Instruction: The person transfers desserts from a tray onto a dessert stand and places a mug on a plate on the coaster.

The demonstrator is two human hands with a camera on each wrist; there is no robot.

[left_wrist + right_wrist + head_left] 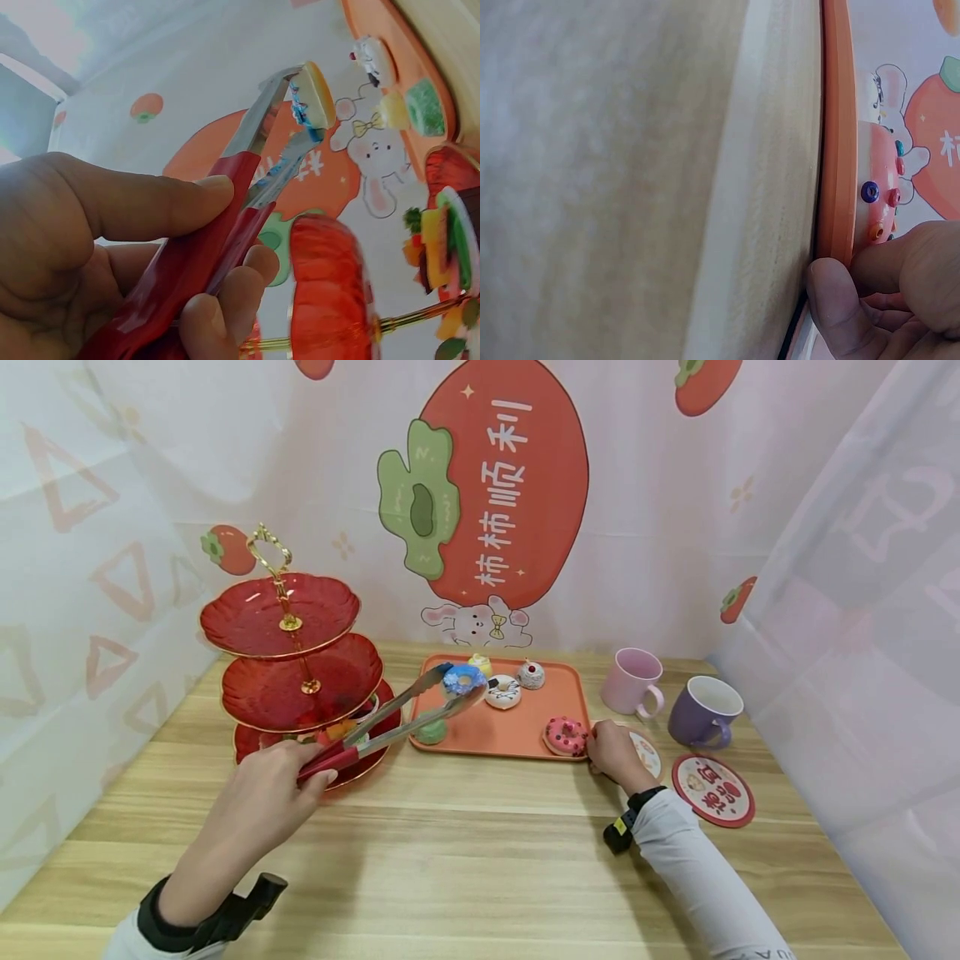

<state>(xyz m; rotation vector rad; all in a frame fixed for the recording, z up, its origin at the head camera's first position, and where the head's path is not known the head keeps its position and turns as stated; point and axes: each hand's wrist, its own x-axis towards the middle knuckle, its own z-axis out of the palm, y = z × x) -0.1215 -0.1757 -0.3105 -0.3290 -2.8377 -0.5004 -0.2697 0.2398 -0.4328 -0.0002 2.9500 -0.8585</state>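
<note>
My left hand grips red-handled metal tongs, fingers and thumb wrapped round the handles. Between the tong tips is a blue-iced doughnut, which the left wrist view shows lifted, its pale side facing right. My right hand pinches the right rim of an orange tray, thumb outside and index finger over the edge. Close to those fingers lies a pink doughnut with coloured beads. Also on the tray are a white doughnut, a cherry-topped cake, a yellow sweet and a green one.
A three-tier red stand with a gold handle rises at the left, with toy food on its bottom plate. A pink mug and a purple mug stand at the right, near two round coasters. Printed cloth hangs behind.
</note>
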